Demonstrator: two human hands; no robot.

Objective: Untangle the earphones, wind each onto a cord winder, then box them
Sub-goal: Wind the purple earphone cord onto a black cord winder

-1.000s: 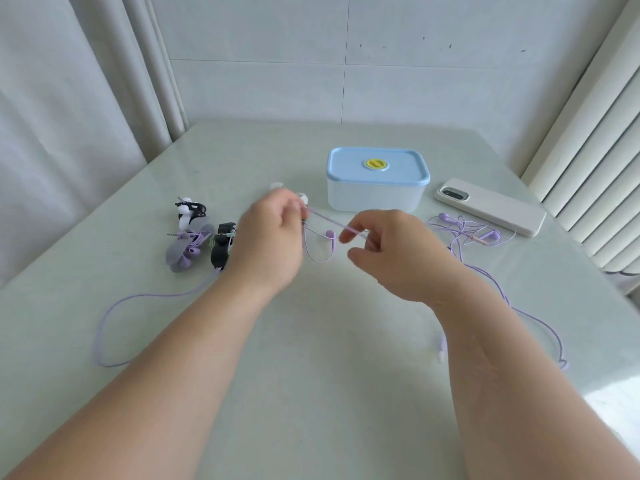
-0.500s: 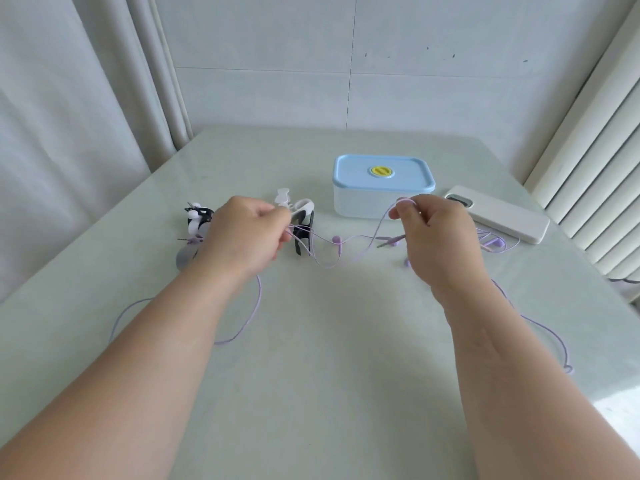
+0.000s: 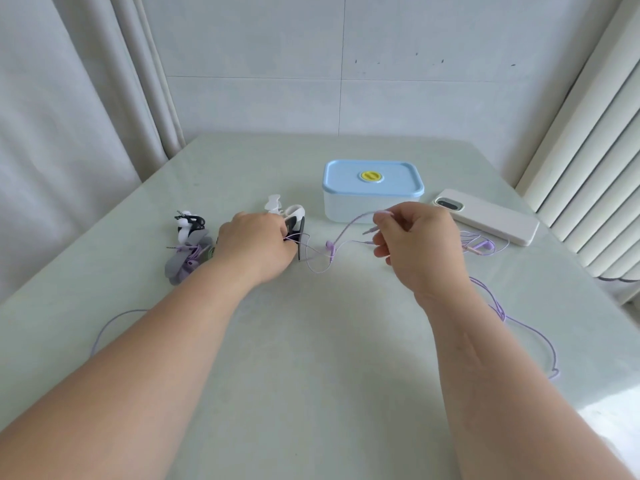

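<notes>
Item: purple cord (image 3: 341,233), strung low over my table (image 3: 311,358) between both hands.
Left hand (image 3: 256,247): grips the black winder (image 3: 300,237) and the cord end.
Right hand (image 3: 419,244): fingers (image 3: 382,218) pinch the cord.
Done, I judge: one wound set (image 3: 188,258), far left.
Left: this winding, the loose earphones (image 3: 481,245) by the phone (image 3: 491,220), and the lidded box (image 3: 372,206).

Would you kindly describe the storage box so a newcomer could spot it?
On the pale table, look beyond the right hand. The box is white and rectangular; its blue lid with a yellow disc sets it apart from the flat phone alongside.
</notes>
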